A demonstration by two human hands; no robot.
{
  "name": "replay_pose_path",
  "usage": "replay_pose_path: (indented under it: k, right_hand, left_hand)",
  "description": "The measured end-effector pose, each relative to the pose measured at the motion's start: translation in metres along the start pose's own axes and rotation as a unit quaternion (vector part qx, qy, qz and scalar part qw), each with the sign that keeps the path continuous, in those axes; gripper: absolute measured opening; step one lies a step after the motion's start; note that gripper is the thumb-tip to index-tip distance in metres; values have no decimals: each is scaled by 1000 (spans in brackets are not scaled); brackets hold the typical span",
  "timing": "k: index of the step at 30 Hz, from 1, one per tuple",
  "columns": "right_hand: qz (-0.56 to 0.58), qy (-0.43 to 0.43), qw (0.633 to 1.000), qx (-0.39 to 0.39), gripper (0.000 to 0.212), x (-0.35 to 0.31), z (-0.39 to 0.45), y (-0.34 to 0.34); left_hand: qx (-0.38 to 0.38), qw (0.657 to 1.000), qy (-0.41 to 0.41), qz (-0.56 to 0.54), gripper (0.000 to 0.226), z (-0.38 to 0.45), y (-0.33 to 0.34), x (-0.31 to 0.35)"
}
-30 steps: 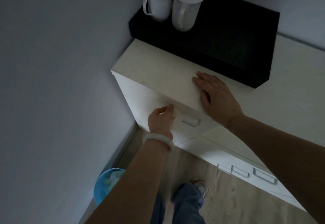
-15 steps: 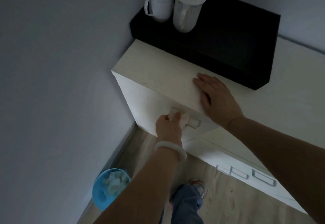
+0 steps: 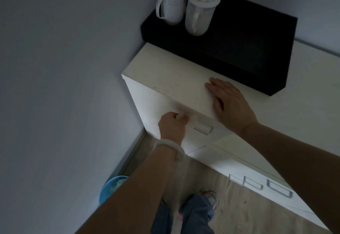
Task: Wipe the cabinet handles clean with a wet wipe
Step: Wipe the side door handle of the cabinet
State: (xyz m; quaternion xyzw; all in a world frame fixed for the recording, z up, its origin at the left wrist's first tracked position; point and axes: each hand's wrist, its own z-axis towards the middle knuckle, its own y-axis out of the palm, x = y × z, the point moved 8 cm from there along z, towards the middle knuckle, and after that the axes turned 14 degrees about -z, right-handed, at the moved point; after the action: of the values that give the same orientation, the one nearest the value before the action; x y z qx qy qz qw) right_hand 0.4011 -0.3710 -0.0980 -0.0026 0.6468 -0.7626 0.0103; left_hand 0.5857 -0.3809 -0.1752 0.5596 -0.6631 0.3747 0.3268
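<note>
1. Wet wipe, thin pale sheet (image 3: 191, 118): barely visible, blurred, bunched in the left hand (image 3: 172, 126) against the pale wood-grain cabinet front (image 3: 156, 108), just left of the rectangular silver handle (image 3: 203, 129).
2. Left fingers curled, pinching the wipe; right hand (image 3: 230, 105) flat, fingers straight, on the cabinet top.
3. Handling, judged: wipe limp, light, damp; grip it folded. Handle rigid, fixed.
4. Surroundings: black box (image 3: 239, 40) carrying two lidded white mugs (image 3: 184, 7); blue bin (image 3: 112, 187) on the floor; further handles (image 3: 279, 190) to the right. Nothing obstructs.

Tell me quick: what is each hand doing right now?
Left hand: fingers curled by the cabinet handle; wipe not clearly visible, cannot tell.
Right hand: open, flat on the cabinet top.
</note>
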Motion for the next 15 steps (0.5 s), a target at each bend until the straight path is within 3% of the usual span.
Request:
replay_pose_path:
  k: [4,7,15]
  right_hand:
    - [1,-1,1000,2,45,0,0,0]
    - [-2,1,1000,4,44,0,0,-1]
    - [-10,4,1000,-11,46,-1,-1,0]
  left_hand:
    - [-22,990,102,94,27,1,-5,27]
    - [-7,978,143,151,14,-4,4,29]
    - [43,997,-43,-39,19,-9,25,-12]
